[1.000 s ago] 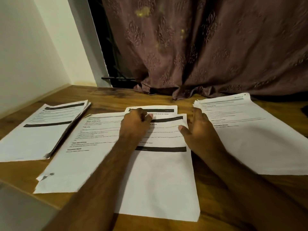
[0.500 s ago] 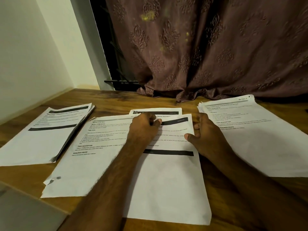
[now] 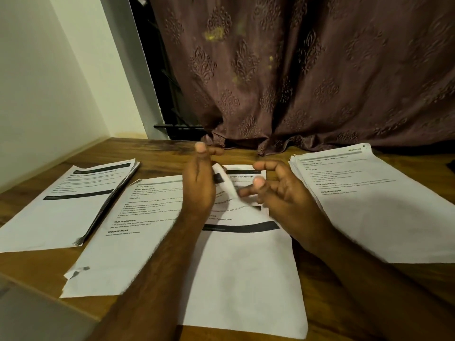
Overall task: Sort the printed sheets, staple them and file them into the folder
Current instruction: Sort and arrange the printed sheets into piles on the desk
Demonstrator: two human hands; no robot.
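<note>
Printed sheets lie in groups on the wooden table: a left pile, a sheet left of centre, a centre sheet with a black bar, a sheet headed "Store and Arrange" behind it, and a right pile. My left hand is raised on edge over the centre, and the curled, blurred top edge of a lifted sheet rests against its palm side. My right hand hovers opposite with fingers spread, its fingertips near that curl. No stapler shows.
A brown patterned curtain hangs onto the table's far edge. A pale wall borders the left side. A flat grey object, cut off by the frame, lies at the near left corner. A dark thing peeks in at the right edge.
Both hands rose from lying flat on the centre sheets. The top edge of one sheet has come up and curled between them. The camera tilted slightly upward.
</note>
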